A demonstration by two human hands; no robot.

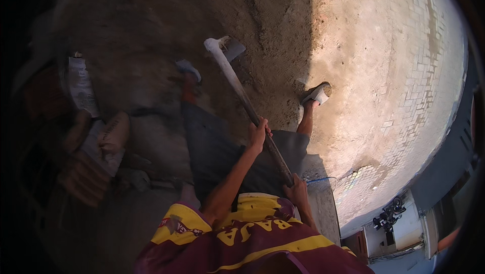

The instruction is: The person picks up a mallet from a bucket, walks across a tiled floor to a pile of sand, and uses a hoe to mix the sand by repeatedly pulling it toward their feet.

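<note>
A hoe with a long handle slants across the front of my body, its pale-smeared head pointing away to the upper left. Its flat grey blade is over the sandy soil; whether it touches the ground I cannot tell. My left hand is wrapped round the middle of the handle. Closer to my body, my right hand is closed on the handle's lower end.
My sandalled right foot stands at the sunlit edge, and my left foot is in shade. Sacks lie at the left. Block paving runs along the right, with a parked motorcycle at lower right.
</note>
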